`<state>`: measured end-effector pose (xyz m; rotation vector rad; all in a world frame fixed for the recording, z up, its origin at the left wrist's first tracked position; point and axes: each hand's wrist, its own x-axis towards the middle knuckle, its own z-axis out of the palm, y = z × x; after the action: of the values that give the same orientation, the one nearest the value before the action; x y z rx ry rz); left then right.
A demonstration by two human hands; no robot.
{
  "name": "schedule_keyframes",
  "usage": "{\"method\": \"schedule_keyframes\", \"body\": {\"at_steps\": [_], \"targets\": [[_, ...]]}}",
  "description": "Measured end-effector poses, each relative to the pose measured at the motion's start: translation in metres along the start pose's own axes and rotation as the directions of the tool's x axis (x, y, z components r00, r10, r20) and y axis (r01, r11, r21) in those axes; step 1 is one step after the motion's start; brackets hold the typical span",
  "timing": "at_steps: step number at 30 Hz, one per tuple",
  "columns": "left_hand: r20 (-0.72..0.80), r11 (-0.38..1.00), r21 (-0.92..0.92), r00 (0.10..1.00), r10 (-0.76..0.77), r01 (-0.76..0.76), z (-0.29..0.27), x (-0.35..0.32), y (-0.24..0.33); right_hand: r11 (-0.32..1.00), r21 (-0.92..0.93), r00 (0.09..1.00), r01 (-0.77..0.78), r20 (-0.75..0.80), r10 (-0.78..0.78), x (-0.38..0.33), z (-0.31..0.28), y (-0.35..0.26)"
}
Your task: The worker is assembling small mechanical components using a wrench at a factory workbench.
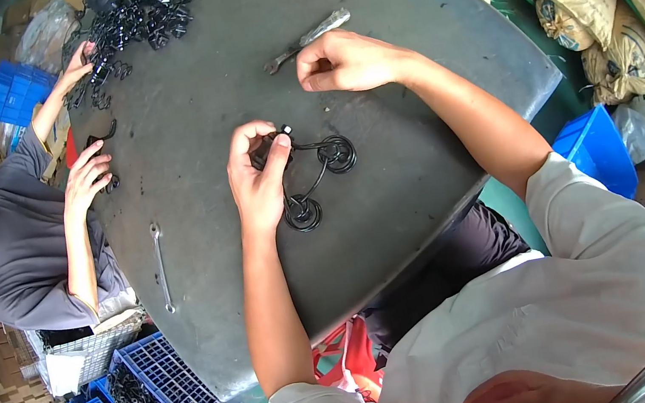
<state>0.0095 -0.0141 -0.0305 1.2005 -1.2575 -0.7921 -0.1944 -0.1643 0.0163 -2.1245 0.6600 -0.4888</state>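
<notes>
Near the middle of the dark surface (418, 154), the left hand (260, 180) is narrowed on one end of a black cable (337, 153), thumb against bent fingers; a small pale tip (286, 129) shows just above the thumb. The fingers partly hide the gripped portion, so its exact form cannot be told. Cable runs out from the grip toward the right and lies in two small coils: one to the right of the hand, the other (304, 213) nearer the person, beside the wrist, with a strand linking them. Right hand (350, 63): raised apart from the left, fingers curled well in, thumb near the index finger, gap narrow; whether anything is pinched there cannot be told. Nearest to it, just beyond the knuckles, lies a wrench with a wrapped handle (322, 27); contact between them is unclear. A second, bare metal wrench (161, 267) rests well to the left. At the left edge of the surface a co-worker (30, 253) has one hand beside a heap of black cables (139, 18) and the other at a short black piece.
</notes>
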Motion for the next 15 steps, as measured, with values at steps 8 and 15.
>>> {"method": "schedule_keyframes", "body": {"at_steps": [8, 15], "targets": [[0.004, 1.000, -0.004, 1.000, -0.005, 0.005, -0.002, -0.002, 0.002, 0.953, 0.302, 0.986, 0.030, 0.148, -0.078, 0.000, 0.033, -0.002], [0.034, 1.000, 0.015, 0.999, 0.010, -0.010, -0.003, 0.001, 0.005, 0.955, 0.291, 0.989, 0.050, 0.118, -0.088, 0.002, 0.047, 0.001]]}}
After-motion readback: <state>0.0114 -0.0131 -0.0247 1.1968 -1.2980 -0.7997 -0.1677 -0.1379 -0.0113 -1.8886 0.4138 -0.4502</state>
